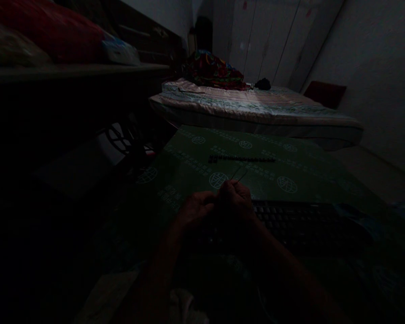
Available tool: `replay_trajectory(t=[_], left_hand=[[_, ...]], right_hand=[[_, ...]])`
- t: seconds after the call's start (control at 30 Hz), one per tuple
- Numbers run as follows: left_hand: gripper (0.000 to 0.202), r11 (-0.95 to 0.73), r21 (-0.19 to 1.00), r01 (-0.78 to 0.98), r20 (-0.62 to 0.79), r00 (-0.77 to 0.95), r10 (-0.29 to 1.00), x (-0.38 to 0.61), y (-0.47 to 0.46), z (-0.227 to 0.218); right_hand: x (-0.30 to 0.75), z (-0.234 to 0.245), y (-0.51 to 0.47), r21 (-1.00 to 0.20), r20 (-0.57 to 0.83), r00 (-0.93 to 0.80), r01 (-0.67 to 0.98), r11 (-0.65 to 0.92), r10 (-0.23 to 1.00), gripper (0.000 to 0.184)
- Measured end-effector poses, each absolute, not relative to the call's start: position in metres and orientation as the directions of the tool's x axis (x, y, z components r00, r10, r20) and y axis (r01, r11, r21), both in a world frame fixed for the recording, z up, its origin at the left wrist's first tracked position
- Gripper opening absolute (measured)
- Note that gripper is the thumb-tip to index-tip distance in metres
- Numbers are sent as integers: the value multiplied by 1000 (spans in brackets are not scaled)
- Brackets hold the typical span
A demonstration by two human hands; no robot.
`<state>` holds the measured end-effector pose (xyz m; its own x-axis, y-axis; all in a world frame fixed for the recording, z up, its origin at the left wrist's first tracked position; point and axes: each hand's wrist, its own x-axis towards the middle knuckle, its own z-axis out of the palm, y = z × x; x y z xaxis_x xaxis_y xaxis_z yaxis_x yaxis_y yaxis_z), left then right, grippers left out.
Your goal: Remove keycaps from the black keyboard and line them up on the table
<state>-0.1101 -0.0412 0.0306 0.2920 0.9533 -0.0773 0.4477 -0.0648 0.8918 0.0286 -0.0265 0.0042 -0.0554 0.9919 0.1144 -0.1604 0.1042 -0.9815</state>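
Observation:
The room is very dark. My right hand [236,200] is closed on a tool whose two thin wire prongs [241,174] stick out past the fingers, like a wire keycap puller. Close against it on the left, my left hand [197,208] has its fingers bent together; whatever is in them is lost in shadow. Both hands are over the left end of a black keyboard [290,220], which they partly cover. Beyond them, a row of small black keycaps [245,158] lies on the green table covering [195,155], with a few doubled up at its left end.
A dark object with a bluish sheen [354,216] lies at the keyboard's right end. Behind the table stands a bed [256,105] with a bundled red blanket [216,72]. On the left, a shelf [87,69] holds a red bag [54,33]. Pale cloth [185,306] shows at the bottom.

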Motion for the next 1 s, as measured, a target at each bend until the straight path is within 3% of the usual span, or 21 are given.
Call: replay_trajectory(t=[0.3, 0.6, 0.83, 1.0], left_hand=[[22, 112, 919, 377, -166, 113, 980, -109, -45, 41], [31, 132, 931, 341, -151, 30, 988, -119, -44, 47], [28, 152, 949, 275, -145, -46, 988, -124, -41, 47], [29, 201, 976, 81, -198, -46, 979, -125, -42, 45]], right_hand=[[31, 17, -31, -980, 197, -88, -41, 194, 976, 27], [31, 21, -32, -930, 359, -4, 79, 358, 933, 29], [33, 29, -34, -731, 556, -91, 420, 538, 826, 28], [33, 30, -34, -625, 530, -321, 478, 617, 785, 23]])
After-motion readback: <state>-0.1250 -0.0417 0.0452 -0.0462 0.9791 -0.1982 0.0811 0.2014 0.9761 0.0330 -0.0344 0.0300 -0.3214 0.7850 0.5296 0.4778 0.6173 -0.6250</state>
